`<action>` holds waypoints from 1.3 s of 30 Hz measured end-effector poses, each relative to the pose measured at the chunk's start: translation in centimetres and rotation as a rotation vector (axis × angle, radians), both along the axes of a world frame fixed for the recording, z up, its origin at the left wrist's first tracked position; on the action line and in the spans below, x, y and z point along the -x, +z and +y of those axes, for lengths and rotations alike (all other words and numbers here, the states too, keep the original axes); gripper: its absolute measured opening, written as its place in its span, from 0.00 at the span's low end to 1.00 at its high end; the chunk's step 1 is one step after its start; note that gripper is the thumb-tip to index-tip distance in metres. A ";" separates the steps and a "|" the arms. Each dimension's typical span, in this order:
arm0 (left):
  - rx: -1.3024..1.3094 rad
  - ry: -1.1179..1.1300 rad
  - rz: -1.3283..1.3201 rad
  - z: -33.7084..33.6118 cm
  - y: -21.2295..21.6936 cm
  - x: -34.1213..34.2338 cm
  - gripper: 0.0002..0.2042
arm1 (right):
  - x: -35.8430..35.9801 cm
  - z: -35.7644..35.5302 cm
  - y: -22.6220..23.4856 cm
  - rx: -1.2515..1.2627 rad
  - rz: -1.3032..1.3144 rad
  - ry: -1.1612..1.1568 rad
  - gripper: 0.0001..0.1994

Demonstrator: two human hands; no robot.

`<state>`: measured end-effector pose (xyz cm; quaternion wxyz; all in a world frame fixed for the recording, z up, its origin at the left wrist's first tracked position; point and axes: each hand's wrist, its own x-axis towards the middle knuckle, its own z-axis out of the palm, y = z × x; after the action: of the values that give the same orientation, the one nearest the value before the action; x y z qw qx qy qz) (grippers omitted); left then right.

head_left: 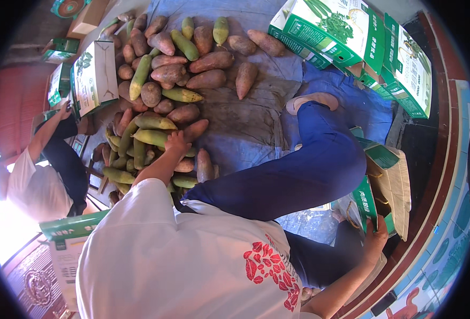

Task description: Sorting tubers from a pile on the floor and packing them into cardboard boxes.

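Observation:
My left hand (177, 143) reaches into a heap of produce, its fingers curled at the near end of a reddish-brown sweet potato (196, 129). Beside those fingers lies a long green vegetable (151, 137), radish-like in shape. Another sweet potato (204, 165) rests just to the right of my wrist. Low on the right, my right hand (376, 234) grips the edge of an open green and tan carton (364, 204). Part of a cord handle shows in this carton; its contents are mostly hidden.
Blue sheeting (245, 125) lies under the heap. Printed green and white cartons (325, 32) stand at the far right, by a raised brown edge (450, 106). At the left, another person (46, 181) handles a white and green box (94, 77). My bent knee (341, 154) juts between heap and carton.

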<state>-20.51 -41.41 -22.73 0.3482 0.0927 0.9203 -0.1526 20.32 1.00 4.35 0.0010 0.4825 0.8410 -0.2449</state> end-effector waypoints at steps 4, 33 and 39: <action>0.032 -0.115 -0.050 -1.7 -0.5 -1.4 0.27 | 0.2 0.3 0.0 0.003 -0.029 0.020 0.09; 0.024 -0.437 0.001 -1.8 2.8 -1.6 0.16 | -1.3 1.0 -1.1 0.037 -0.017 -0.041 0.10; 0.032 -0.493 0.014 -2.1 0.8 -2.0 0.13 | -0.8 0.8 -1.0 0.030 -0.021 -0.028 0.09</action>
<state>-18.49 -43.51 -21.88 0.2954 0.3076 0.8697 -0.2483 21.08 1.79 3.38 0.0136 0.4966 0.8304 -0.2523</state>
